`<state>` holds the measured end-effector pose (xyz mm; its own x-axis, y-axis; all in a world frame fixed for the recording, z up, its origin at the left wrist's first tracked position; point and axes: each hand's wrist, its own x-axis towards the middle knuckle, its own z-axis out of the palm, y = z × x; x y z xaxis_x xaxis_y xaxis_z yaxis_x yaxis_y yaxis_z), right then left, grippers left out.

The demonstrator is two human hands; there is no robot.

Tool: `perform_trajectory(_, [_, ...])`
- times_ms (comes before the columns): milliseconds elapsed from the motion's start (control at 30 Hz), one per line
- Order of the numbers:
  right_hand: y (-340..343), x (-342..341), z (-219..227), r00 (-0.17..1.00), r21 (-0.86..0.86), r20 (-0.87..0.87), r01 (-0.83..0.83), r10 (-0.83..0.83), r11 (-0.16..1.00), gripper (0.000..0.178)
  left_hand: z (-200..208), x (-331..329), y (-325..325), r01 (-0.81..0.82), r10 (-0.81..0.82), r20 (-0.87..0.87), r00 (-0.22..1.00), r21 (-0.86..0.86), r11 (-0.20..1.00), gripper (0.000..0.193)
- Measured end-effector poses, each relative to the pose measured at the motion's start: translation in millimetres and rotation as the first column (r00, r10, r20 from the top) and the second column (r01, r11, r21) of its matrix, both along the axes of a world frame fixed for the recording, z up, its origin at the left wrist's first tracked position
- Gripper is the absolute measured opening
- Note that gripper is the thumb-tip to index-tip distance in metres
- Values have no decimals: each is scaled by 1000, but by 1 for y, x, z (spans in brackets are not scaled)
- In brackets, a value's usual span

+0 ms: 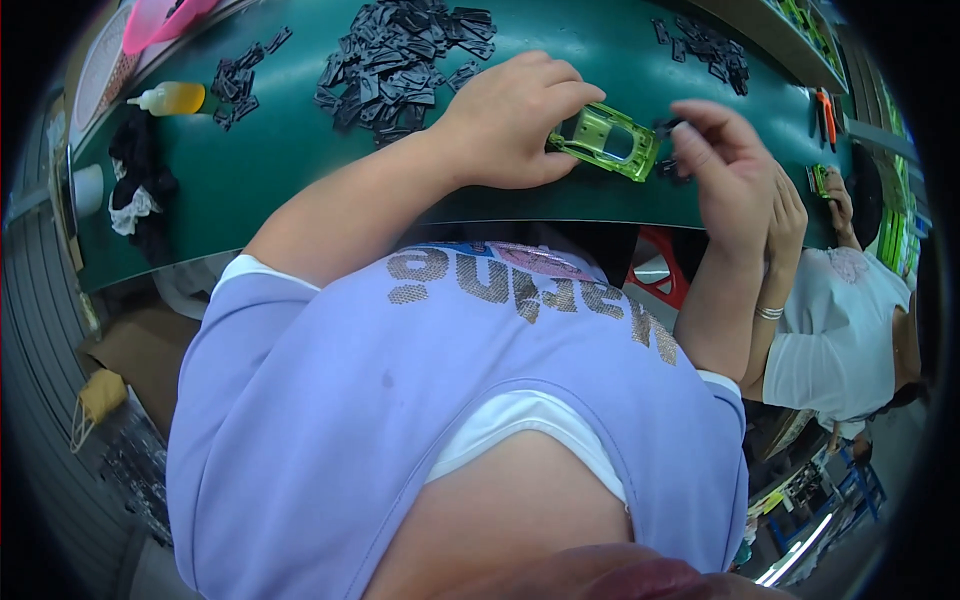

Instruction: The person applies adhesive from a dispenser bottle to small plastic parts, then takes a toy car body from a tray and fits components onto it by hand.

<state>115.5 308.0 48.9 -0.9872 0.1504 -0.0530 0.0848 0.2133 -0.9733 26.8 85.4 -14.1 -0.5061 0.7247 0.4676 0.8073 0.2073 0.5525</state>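
A shiny green toy car body (pixel 606 139) is gripped at its left end by my left hand (pixel 520 118), with thumb and fingers closed on its sides. Just right of the car, my right hand (pixel 722 160) pinches a small black plastic part (pixel 667 127) between thumb and fingertips. That part is close to the car's right end; whether they touch I cannot tell. Below it, a few more black parts (pixel 673 171) lie on the table. Beyond my left hand spreads a large heap of black plastic parts (pixel 385 65).
On the green table (pixel 290 180) are smaller groups of black parts (pixel 712 55), a bottle of yellow liquid (pixel 175 98), dark cloth (pixel 140 180) and a pink item (pixel 165 22). Orange-handled pliers (pixel 826 118) lie at the right. A co-worker in white (pixel 835 320) sits close on my right, holding another green piece.
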Motion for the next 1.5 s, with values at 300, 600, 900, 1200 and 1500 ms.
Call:
perform_trajectory(300, [-38, 6, -27, 931, 571, -224, -115, 289, 813, 16, -5, 0, 2, 25, -25, -16, 1000, -1, 1000, 55])
perform_trajectory(600, [-38, 4, -21, 928, 771, -125, -132, 351, 623, 9, -4, 1, 2, 16, -17, -50, 999, -4, 1000, 54])
perform_trajectory(900, [-29, -2, -16, 852, 802, -74, -259, 519, 538, 7, -3, 2, 1, 11, -13, -34, 999, -43, 999, 55])
perform_trajectory(1200, [-34, -6, -15, 836, 874, -53, -227, 547, 431, 7, -9, 0, 2, 48, -48, -15, 999, -21, 999, 57])
perform_trajectory(1500, [-30, -12, -14, 792, 818, 1, -352, 611, 455, 10, -8, 1, 1, 51, -50, 30, 998, -32, 998, 58])
